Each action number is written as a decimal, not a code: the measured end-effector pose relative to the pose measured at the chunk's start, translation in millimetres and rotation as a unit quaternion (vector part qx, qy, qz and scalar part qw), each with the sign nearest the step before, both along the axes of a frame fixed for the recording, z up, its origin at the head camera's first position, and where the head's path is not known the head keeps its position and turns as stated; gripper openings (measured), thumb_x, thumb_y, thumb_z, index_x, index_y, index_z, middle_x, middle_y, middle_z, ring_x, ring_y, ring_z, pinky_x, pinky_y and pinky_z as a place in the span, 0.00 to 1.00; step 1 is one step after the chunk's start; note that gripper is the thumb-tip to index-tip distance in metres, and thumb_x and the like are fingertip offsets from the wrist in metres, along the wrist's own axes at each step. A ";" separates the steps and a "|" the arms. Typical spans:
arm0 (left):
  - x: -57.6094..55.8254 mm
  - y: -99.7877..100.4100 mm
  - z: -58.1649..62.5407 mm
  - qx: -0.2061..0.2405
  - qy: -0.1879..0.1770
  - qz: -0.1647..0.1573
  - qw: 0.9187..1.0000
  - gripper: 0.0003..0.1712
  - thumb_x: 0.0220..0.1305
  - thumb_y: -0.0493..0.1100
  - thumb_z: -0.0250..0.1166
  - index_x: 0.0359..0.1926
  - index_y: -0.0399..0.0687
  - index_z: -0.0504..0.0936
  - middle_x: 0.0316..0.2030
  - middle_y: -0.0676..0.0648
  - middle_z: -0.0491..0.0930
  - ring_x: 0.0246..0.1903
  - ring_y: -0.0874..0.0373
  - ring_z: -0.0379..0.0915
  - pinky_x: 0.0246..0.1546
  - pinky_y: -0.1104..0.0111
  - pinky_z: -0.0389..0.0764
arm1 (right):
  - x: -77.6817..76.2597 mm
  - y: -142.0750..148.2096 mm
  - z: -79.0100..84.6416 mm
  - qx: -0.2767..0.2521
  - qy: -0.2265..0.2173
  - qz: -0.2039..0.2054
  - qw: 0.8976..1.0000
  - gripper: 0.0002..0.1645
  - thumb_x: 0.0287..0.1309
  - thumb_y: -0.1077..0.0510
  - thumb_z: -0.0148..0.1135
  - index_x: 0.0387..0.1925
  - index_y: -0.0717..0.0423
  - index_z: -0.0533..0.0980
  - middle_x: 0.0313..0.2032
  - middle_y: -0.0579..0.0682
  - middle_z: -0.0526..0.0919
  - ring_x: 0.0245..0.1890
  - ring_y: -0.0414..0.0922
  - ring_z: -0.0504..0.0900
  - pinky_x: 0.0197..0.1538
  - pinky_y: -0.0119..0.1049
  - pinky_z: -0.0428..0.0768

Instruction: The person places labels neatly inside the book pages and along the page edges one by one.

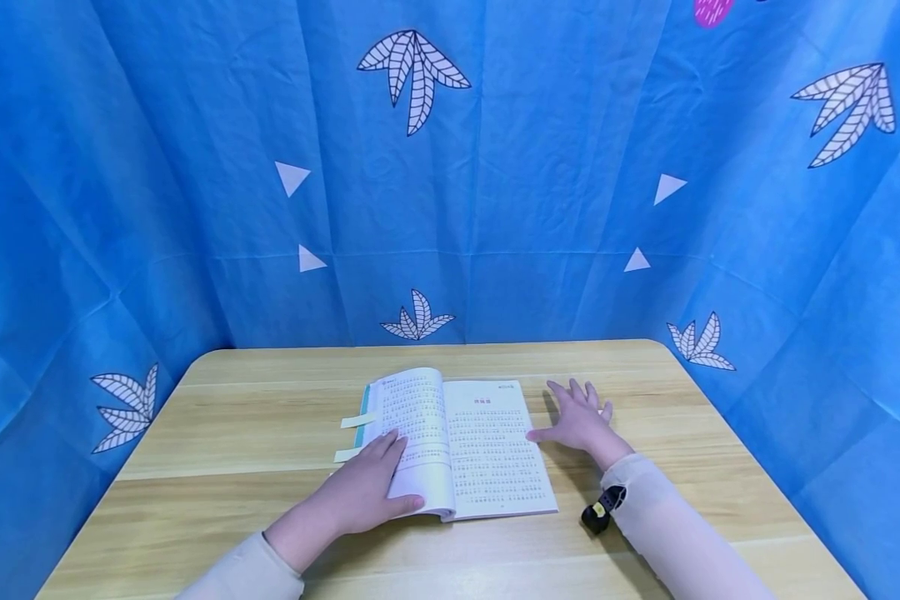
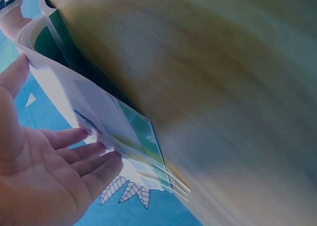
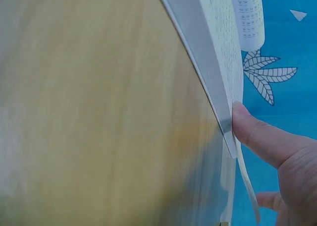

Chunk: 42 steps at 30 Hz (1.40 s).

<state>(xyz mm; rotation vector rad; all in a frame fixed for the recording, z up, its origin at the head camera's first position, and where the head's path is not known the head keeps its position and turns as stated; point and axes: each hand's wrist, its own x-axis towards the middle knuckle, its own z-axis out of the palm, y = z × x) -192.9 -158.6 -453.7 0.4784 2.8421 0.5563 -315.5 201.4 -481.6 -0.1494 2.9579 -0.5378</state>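
Note:
An open book (image 1: 498, 450) with printed text lies on the table, its left pages curving up from the spine. My left hand (image 1: 363, 487) rests on the lower left page, fingers extended and thumb apart; the left wrist view shows its palm (image 2: 44, 176) beside the pages. Two pale strip tabs (image 1: 357, 421) stick out from the book's left edge. My right hand (image 1: 576, 423) is at the right edge, fingers spread, its thumb (image 3: 265, 137) touching the page edge. A thin pale strip (image 3: 248, 184) runs from near that thumb toward the fingers; its attachment is unclear.
The wooden table (image 1: 217, 417) extends around the book on all sides. Blue patterned curtain (image 1: 525, 183) hangs behind the table and along both sides. A small black camera (image 1: 600, 512) is strapped at the right wrist.

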 end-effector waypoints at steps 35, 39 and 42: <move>-1.5 -1.0 3.1 0.010 0.045 -0.002 0.999 0.39 0.72 0.57 0.59 0.71 0.33 0.66 0.71 0.34 0.62 0.72 0.40 0.57 0.70 0.48 0.62 | 1.8 1.4 6.4 -0.007 0.019 -0.010 1.000 0.70 0.37 0.30 0.78 0.77 0.51 0.55 0.75 0.71 0.43 0.74 0.72 0.35 0.65 0.78 0.35; -3.8 0.3 0.3 0.010 0.063 0.020 0.998 0.39 0.70 0.58 0.61 0.69 0.34 0.68 0.69 0.35 0.67 0.70 0.40 0.61 0.68 0.49 0.65 | 5.4 -0.5 8.0 -0.008 0.029 -0.006 1.000 0.69 0.37 0.32 0.79 0.77 0.51 0.57 0.75 0.71 0.44 0.73 0.73 0.36 0.65 0.78 0.36; -5.5 2.1 -1.4 0.010 0.073 0.040 0.996 0.38 0.70 0.59 0.61 0.67 0.33 0.70 0.65 0.35 0.70 0.67 0.41 0.65 0.67 0.49 0.68 | 7.2 -1.3 8.4 -0.007 0.035 -0.004 0.999 0.68 0.38 0.34 0.80 0.76 0.52 0.58 0.75 0.71 0.45 0.73 0.73 0.36 0.65 0.78 0.37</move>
